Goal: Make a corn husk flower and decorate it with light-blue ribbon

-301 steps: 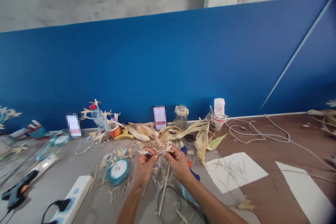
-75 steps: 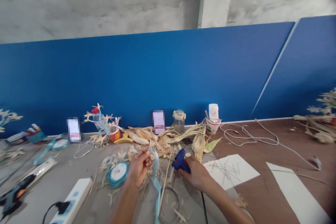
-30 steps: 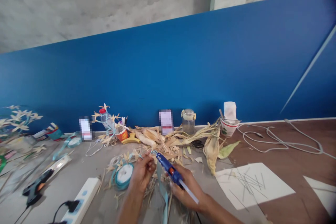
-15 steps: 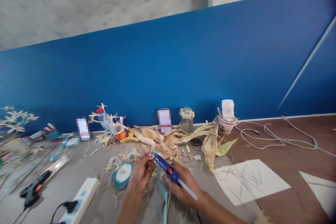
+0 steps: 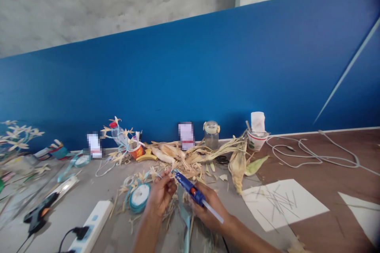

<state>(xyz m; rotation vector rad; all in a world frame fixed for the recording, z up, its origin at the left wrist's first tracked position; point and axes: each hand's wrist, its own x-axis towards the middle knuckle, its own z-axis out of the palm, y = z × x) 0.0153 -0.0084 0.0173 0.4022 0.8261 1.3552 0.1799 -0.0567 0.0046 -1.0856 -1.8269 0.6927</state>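
Observation:
My right hand (image 5: 208,207) is wrapped round a blue glue gun (image 5: 190,189), with a clear glue stick (image 5: 213,211) jutting from its back end. The gun's nozzle points up and left, close to the fingertips of my left hand (image 5: 162,193). Those fingers are pinched together on something small and pale that I cannot make out clearly. Beside my left wrist lies a roll of teal ribbon (image 5: 140,197). Dried corn husks (image 5: 166,154) are heaped beyond both hands, and a pale blue strip (image 5: 185,221) runs between my forearms.
A white power strip (image 5: 92,227) and a black glue gun (image 5: 41,211) lie at left. Along the blue partition (image 5: 190,71) stand a jar (image 5: 211,136) and a paper cup (image 5: 257,141). Thin sticks rest on white paper (image 5: 285,205); a white cable (image 5: 311,158) coils at right.
Hardly anything differs. The glue gun's nozzle has shifted very slightly to the right, while both hands stay almost in place.

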